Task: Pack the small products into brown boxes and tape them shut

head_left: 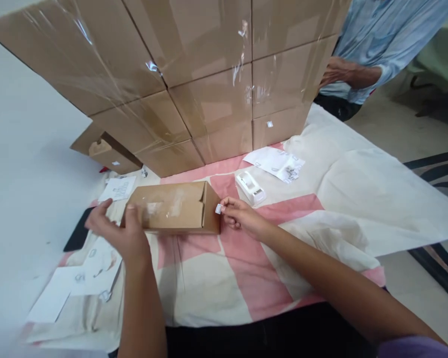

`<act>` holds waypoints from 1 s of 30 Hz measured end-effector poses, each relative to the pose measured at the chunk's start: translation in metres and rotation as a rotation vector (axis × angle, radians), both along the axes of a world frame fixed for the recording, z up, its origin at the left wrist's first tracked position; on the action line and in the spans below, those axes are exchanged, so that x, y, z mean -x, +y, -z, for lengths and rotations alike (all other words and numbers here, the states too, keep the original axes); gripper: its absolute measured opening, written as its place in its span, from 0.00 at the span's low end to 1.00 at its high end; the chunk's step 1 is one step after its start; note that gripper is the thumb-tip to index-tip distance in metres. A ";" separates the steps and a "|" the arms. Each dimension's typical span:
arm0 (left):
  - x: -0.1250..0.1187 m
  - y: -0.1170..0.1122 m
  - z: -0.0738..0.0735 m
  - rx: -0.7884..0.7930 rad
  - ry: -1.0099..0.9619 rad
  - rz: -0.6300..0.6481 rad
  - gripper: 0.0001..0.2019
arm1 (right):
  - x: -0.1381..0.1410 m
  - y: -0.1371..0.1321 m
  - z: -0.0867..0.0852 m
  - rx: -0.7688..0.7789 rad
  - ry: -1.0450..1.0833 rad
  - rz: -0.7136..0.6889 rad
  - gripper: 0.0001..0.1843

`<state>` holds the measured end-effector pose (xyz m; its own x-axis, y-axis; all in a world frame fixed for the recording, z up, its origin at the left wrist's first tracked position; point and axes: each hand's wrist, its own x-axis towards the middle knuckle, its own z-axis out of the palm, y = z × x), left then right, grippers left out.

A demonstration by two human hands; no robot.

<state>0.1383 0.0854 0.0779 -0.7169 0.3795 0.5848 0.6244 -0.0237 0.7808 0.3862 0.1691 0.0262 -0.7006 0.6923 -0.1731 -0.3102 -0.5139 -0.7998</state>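
Note:
A brown cardboard box (179,206) lies lengthwise on the pink and white cloth before me. At its right end my right hand (239,214) pinches a small white sticker (218,209) between thumb and finger, close against the end face; whether the sticker touches the cardboard I cannot tell. My left hand (119,223) is at the left end of the box, thumb and fingers spread apart, slightly blurred. Just beyond my right hand stands a white tape dispenser (251,188).
Stacked taped cartons (209,84) form a wall behind the box. A small open carton (112,154) is at the left. Paper sheets (93,268), a dark flat object (79,231) and another sheet (276,163) lie on the cloth (246,278). At right, another person's hands (345,72) touch the stack.

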 end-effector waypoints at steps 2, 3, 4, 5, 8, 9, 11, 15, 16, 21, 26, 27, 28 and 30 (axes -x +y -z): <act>0.013 0.015 0.011 -0.070 -0.096 0.008 0.15 | 0.003 -0.002 0.000 0.026 -0.010 -0.007 0.23; 0.015 0.020 0.017 -0.113 -0.117 -0.009 0.13 | 0.005 -0.003 -0.001 0.038 -0.018 -0.009 0.24; 0.016 0.024 0.022 -0.142 -0.147 -0.019 0.13 | 0.006 -0.004 -0.001 0.047 -0.026 -0.013 0.24; 0.015 0.027 0.026 -0.168 -0.171 -0.032 0.14 | 0.007 -0.004 -0.002 0.051 -0.035 -0.019 0.24; 0.013 0.029 0.030 -0.206 -0.198 -0.048 0.14 | 0.009 -0.007 -0.001 0.037 -0.065 -0.017 0.23; 0.013 0.030 0.030 -0.214 -0.204 -0.050 0.14 | 0.010 -0.008 -0.001 0.028 -0.073 -0.011 0.23; 0.014 0.030 0.030 -0.224 -0.216 -0.051 0.14 | 0.011 -0.010 0.000 0.012 -0.087 0.011 0.23; 0.017 0.030 0.032 -0.224 -0.219 -0.049 0.14 | 0.015 -0.014 -0.001 -0.024 -0.145 0.070 0.25; 0.018 0.030 0.033 -0.223 -0.209 -0.049 0.15 | 0.016 -0.015 -0.001 -0.035 -0.164 0.079 0.25; 0.019 0.029 0.036 -0.221 -0.175 -0.050 0.16 | 0.019 -0.015 0.000 -0.113 -0.230 0.099 0.23; 0.018 0.030 0.035 -0.228 -0.191 -0.042 0.17 | 0.016 -0.013 0.005 -0.118 -0.324 0.135 0.27; 0.017 0.030 0.034 -0.226 -0.198 -0.036 0.17 | 0.015 -0.013 0.005 -0.110 -0.326 0.140 0.27; 0.016 0.030 0.034 -0.223 -0.205 -0.030 0.16 | 0.013 -0.013 0.005 -0.106 -0.319 0.139 0.27; 0.015 0.030 0.033 -0.217 -0.211 -0.028 0.16 | 0.011 -0.015 0.004 -0.111 -0.289 0.130 0.23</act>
